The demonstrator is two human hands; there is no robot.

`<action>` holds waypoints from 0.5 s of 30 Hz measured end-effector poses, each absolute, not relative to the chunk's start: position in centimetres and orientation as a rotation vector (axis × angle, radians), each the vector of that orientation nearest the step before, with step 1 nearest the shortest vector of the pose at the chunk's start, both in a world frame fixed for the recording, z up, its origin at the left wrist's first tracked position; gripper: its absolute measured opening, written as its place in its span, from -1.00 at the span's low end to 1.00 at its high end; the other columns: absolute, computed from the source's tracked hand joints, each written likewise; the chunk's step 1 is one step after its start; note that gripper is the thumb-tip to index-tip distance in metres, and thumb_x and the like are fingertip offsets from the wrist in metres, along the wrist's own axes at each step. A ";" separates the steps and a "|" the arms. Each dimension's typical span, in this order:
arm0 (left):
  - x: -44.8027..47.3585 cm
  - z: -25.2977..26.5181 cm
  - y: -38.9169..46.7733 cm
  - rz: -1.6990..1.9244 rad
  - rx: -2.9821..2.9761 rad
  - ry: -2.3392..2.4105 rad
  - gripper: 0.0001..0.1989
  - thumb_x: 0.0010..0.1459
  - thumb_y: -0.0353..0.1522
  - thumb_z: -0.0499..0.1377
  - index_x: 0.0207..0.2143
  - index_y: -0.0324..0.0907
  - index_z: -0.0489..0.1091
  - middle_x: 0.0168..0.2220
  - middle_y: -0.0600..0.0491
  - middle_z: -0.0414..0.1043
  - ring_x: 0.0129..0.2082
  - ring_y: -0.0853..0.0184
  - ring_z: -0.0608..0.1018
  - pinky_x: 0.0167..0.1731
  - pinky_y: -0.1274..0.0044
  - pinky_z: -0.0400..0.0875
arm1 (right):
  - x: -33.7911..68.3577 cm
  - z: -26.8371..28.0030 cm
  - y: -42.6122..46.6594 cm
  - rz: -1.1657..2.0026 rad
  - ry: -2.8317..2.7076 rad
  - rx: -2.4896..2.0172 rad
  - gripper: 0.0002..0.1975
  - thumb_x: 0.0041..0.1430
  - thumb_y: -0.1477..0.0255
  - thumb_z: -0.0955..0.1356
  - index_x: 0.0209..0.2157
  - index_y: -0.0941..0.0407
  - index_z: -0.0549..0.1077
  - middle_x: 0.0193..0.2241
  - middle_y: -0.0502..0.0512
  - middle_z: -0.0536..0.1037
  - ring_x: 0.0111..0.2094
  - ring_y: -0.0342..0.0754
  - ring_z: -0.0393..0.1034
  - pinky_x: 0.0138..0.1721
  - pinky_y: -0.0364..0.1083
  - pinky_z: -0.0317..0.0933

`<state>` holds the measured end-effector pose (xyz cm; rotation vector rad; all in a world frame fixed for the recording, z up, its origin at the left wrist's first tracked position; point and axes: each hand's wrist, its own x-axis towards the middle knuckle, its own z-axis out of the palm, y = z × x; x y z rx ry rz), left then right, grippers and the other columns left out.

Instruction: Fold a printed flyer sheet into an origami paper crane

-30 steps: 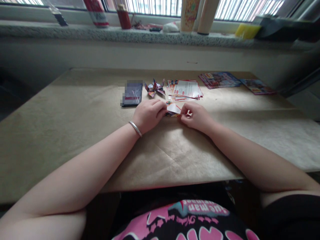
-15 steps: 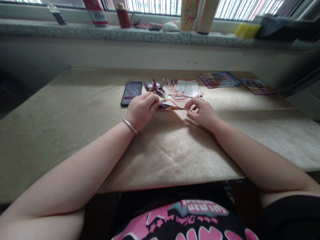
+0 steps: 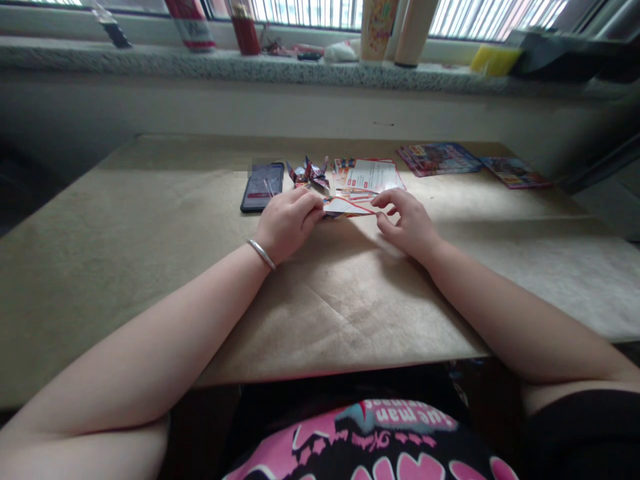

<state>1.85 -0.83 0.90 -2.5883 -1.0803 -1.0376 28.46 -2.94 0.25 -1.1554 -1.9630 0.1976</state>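
A folded piece of printed paper (image 3: pixel 346 208) with a white face, red edge and colourful underside stretches between my two hands above the table. Its left end is pinched in the fingers of my left hand (image 3: pixel 290 217), which wears a silver bangle (image 3: pixel 261 254). At the pointed right end, my right hand (image 3: pixel 407 220) has thumb and index finger apart. The thumb is close to the tip; I cannot tell whether it touches. Just beyond, folded paper shapes (image 3: pixel 309 175) with pointed tips stand beside a smartphone (image 3: pixel 263 187).
Printed sheets (image 3: pixel 373 177) lie behind the held paper. Colourful cards or booklets (image 3: pixel 440 160) and another pile (image 3: pixel 515 172) are at the table's (image 3: pixel 125 267) back right. Bottles, a yellow object (image 3: pixel 495 61) and small items line the stone sill (image 3: pixel 165 63).
My right thumb and index finger have parted at the paper's right tip. The paper has tilted, so more of its white face shows. My left hand keeps its hold, shifting slightly right.
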 end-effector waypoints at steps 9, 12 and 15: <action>2.6 1.1 -1.5 -0.932 -2.554 -0.960 -0.74 0.36 -0.27 -0.01 -0.31 -0.14 0.41 -0.30 0.01 0.51 -0.27 0.27 0.48 -0.12 0.37 0.30 | 27.4 0.2 -3.5 0.012 -2.169 -1.090 -0.97 0.13 0.46 0.36 -0.37 0.03 0.43 -0.32 0.08 0.54 -0.21 0.04 0.39 -0.11 0.02 0.26; 2.5 1.1 -1.4 -0.916 -2.554 -0.933 -0.74 0.35 -0.25 0.01 -0.32 -0.13 0.41 -0.31 0.01 0.51 -0.29 0.27 0.47 -0.11 0.35 0.30 | 27.3 0.2 -3.5 0.008 -2.176 -1.112 -0.95 0.11 0.47 0.36 -0.41 0.04 0.41 -0.33 0.07 0.55 -0.23 0.04 0.39 -0.11 0.01 0.25; 2.7 1.1 -1.4 -0.927 -2.551 -0.907 -0.76 0.35 -0.25 0.04 -0.33 -0.11 0.42 -0.29 0.04 0.52 -0.27 0.27 0.45 -0.07 0.33 0.30 | 26.8 0.5 -3.9 -0.015 -2.185 -1.143 -0.92 0.07 0.50 0.35 -0.45 0.04 0.37 -0.35 0.08 0.55 -0.24 0.05 0.37 -0.13 0.01 0.24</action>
